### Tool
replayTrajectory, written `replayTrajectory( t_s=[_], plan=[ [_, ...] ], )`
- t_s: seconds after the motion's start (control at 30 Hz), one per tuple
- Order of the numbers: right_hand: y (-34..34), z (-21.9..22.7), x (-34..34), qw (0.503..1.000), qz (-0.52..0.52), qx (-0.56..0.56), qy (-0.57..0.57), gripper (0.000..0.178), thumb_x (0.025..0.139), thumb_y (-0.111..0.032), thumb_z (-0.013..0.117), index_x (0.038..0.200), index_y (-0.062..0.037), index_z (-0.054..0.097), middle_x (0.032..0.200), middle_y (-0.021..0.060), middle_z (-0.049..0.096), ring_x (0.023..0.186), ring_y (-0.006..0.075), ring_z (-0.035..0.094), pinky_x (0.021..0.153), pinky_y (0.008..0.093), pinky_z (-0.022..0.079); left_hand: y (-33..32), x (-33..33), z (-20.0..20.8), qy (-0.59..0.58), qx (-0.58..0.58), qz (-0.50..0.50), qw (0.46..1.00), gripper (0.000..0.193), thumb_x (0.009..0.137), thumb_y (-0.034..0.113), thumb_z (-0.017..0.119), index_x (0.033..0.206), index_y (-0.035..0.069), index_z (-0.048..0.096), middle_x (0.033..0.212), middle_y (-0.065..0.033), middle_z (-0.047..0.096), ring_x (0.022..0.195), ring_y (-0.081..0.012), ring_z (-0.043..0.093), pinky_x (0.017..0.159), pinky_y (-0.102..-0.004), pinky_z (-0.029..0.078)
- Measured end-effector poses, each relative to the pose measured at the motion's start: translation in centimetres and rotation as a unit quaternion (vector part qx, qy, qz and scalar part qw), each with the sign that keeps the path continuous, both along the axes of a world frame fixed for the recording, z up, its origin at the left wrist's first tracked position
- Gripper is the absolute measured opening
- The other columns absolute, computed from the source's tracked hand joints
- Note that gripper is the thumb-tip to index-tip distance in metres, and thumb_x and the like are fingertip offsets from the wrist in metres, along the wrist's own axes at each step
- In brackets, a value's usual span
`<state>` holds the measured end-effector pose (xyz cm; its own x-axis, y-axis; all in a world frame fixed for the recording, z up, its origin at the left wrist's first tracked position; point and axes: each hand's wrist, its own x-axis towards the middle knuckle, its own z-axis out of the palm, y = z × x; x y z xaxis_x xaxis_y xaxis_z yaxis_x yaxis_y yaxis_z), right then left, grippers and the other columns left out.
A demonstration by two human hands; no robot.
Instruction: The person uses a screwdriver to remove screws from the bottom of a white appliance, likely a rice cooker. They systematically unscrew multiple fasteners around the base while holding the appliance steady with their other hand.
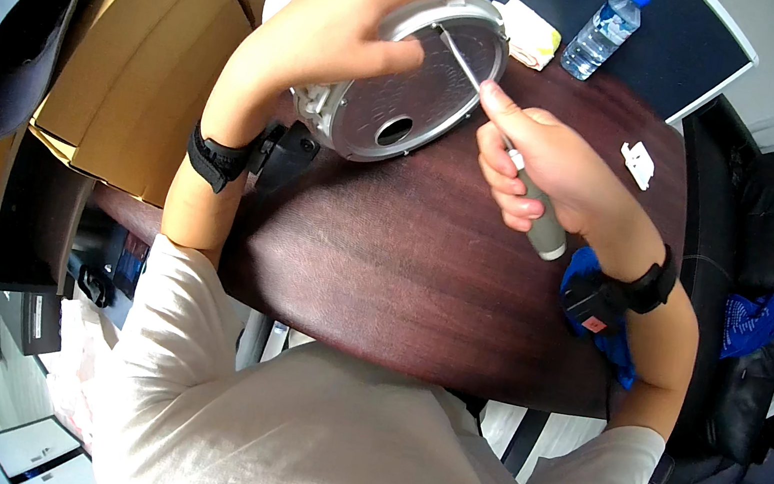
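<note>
A round white appliance [338,105] lies tilted on the dark wooden table [385,252], its grey circular face [433,77] turned toward me. That face carries a dark oval opening low down. My left hand [363,10] rests across the appliance's upper side with its fingers spread and stretched out. In my right hand [542,160] is a screwdriver [543,228], gripped by its grey handle with the thumb along the shaft. The metal shaft reaches up and left, and its tip meets the upper rim area of the grey face. Whether a screw sits there is too small to tell.
Behind the appliance stand a water bottle [602,33] with a blue cap and a folded white cloth or packet [526,33]. A small white plastic piece [636,164] lies at the right. Cardboard boxes [140,41] crowd the left side. A black sofa [752,209] is beyond the table's right edge.
</note>
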<state>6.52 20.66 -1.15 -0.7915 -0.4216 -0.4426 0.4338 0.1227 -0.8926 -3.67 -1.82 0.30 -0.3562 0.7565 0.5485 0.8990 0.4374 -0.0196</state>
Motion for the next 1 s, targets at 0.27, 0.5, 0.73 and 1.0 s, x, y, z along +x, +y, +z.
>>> replayTrajectory(
  t_s=[0.27,0.5,0.73,1.0],
  plan=[
    [-1.1,-1.7,0.2,0.970,0.040,-0.203,-0.125,0.061,0.101,-0.059,0.025,0.063,-0.0128,0.036,0.052,-0.0031,0.032,0.034,0.0083,0.031,0.036,0.0274,0.036,-0.4,-0.7,-0.9,-0.023,0.018,0.014,0.999,0.066,0.071,0.025,0.057,0.136,0.015,0.053,0.141,-0.0151,0.050,0.136,-0.0317,0.040,0.112,-0.0533,0.020],
    [-0.1,-1.4,1.2,0.990,-0.009,0.056,0.132,0.064,0.101,-0.056,0.032,0.059,-0.0089,0.046,0.048,-0.0006,0.041,0.036,0.0096,0.043,0.036,0.0273,0.037,-1.2,-0.9,-0.9,-0.014,-0.017,0.023,1.000,0.070,0.070,0.026,0.059,0.138,0.015,0.051,0.144,-0.0133,0.047,0.140,-0.0306,0.035,0.113,-0.0537,0.018],
    [0.2,0.9,1.0,0.697,-0.122,0.501,0.498,0.057,0.095,-0.045,0.055,0.060,-0.0016,0.066,0.053,0.0179,0.057,0.047,0.0349,0.059,0.048,0.0401,0.048,-1.1,-0.8,0.2,0.000,-0.038,-0.001,0.999,0.070,0.069,0.026,0.059,0.138,0.015,0.051,0.144,-0.0136,0.048,0.140,-0.0300,0.035,0.113,-0.0492,0.018],
    [-0.5,0.0,-0.2,0.648,-0.106,0.507,0.558,0.057,0.093,-0.045,0.057,0.056,-0.0026,0.063,0.053,0.0182,0.057,0.047,0.0348,0.060,0.046,0.0411,0.048,-1.0,-0.9,-0.2,0.014,-0.032,0.008,0.999,0.069,0.069,0.027,0.057,0.137,0.014,0.052,0.142,-0.0142,0.048,0.139,-0.0300,0.037,0.113,-0.0498,0.018]
  ],
)
